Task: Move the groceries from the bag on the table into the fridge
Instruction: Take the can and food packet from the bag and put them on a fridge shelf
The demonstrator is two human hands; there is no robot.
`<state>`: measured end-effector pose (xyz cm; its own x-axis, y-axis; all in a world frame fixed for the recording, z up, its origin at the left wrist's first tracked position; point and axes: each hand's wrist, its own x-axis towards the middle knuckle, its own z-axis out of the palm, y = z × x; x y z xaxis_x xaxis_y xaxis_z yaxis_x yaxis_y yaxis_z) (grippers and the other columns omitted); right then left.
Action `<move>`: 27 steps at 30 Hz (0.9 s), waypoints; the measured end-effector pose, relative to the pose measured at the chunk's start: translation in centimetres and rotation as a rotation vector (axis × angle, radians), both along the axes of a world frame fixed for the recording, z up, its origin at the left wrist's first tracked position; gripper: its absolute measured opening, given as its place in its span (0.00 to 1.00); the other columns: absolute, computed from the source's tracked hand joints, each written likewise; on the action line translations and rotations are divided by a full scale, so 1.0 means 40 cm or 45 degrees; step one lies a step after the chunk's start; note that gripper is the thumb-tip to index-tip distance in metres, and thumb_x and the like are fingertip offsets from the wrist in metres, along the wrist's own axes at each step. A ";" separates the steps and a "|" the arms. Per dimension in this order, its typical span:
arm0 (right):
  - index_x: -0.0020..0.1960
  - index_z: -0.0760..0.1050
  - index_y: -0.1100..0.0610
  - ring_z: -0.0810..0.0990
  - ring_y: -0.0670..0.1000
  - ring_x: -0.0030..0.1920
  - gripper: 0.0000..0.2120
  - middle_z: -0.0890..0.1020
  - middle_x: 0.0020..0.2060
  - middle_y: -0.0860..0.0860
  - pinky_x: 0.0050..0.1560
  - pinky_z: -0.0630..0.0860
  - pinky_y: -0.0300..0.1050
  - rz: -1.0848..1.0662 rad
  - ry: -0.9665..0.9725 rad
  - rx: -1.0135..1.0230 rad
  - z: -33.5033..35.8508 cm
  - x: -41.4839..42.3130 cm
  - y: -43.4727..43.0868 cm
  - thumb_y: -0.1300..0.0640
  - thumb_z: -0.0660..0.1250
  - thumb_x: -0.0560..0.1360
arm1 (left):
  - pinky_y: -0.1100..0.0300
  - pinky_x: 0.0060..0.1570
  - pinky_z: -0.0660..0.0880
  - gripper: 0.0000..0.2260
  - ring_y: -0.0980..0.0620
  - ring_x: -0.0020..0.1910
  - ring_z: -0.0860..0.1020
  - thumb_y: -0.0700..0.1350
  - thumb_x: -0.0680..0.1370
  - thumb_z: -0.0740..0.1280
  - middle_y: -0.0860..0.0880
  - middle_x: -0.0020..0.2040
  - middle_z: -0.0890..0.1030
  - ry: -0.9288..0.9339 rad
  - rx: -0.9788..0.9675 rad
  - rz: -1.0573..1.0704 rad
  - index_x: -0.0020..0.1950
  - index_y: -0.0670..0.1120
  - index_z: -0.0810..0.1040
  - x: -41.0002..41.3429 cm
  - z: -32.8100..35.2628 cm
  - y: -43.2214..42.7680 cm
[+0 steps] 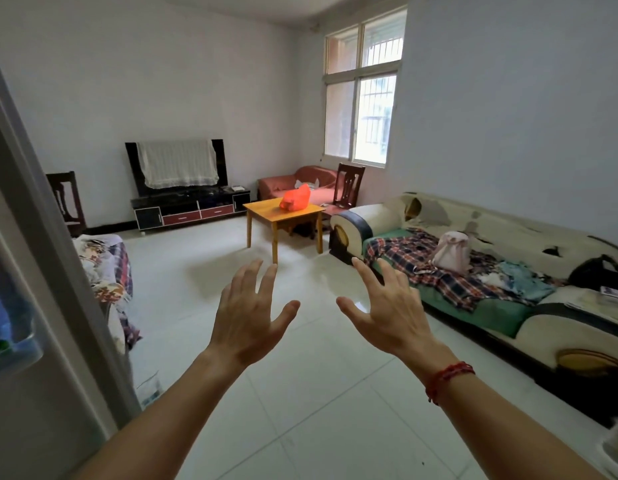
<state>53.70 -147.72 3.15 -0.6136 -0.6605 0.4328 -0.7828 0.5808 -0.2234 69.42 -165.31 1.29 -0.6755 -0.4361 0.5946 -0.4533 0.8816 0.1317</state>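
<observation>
Bulging bag [295, 199] on table [262, 206], contents unclear

bag [295, 198]: orange-red plastic, slumped, on table [259, 207] | fridge door [23, 393]: far left, prob. open

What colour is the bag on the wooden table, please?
Bright orange-red bag, seen in the head view.

Wooden table [262, 206] (small, orange-toned), red bag [295, 199] on top
</observation>
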 end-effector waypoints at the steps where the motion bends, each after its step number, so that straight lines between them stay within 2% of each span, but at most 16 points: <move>1: 0.79 0.51 0.41 0.60 0.59 0.75 0.36 0.59 0.77 0.57 0.69 0.65 0.61 0.004 0.002 0.003 -0.001 -0.015 -0.002 0.31 0.57 0.75 | 0.44 0.60 0.72 0.33 0.41 0.70 0.69 0.66 0.76 0.55 0.42 0.71 0.70 0.000 -0.002 0.005 0.71 0.44 0.69 -0.013 0.001 -0.001; 18: 0.79 0.52 0.43 0.60 0.59 0.75 0.35 0.60 0.76 0.58 0.69 0.64 0.61 0.038 -0.030 0.059 -0.042 -0.288 -0.046 0.32 0.56 0.76 | 0.44 0.62 0.70 0.34 0.41 0.71 0.66 0.67 0.76 0.53 0.42 0.72 0.68 -0.048 0.027 0.083 0.72 0.45 0.68 -0.263 -0.047 -0.061; 27: 0.79 0.52 0.43 0.59 0.59 0.76 0.35 0.59 0.77 0.58 0.70 0.63 0.61 0.027 -0.072 0.091 -0.088 -0.480 -0.229 0.32 0.56 0.76 | 0.45 0.62 0.70 0.34 0.42 0.71 0.66 0.67 0.75 0.52 0.42 0.72 0.67 -0.087 0.052 0.083 0.73 0.46 0.67 -0.462 -0.086 -0.244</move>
<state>34.48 -156.89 -0.37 -0.6215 -0.7015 0.3488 -0.7822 0.5806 -0.2260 50.92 -175.07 -2.15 -0.6835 -0.5030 0.5290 -0.5184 0.8447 0.1335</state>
